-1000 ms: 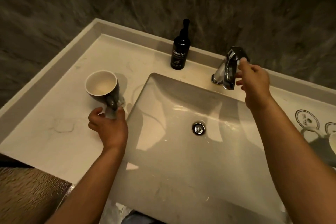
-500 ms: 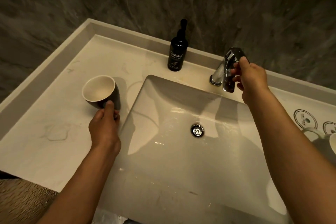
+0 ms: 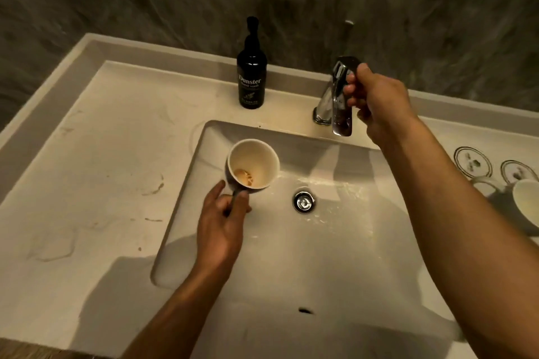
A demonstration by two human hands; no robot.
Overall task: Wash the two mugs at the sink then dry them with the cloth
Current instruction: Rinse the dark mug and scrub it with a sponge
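Pale sink (image 3: 335, 256), left hand (image 3: 223, 221) gripping tilted mug (image 3: 252, 163) by handle, right hand (image 3: 376, 102) clasping faucet (image 3: 339, 87).

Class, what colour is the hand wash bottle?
Black with white lettering, seen in the head view: hand wash bottle.

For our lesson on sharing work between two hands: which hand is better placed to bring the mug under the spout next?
Left. The left hand already grips the mug by its handle over the basin, while the right hand is busy holding the tap lever.
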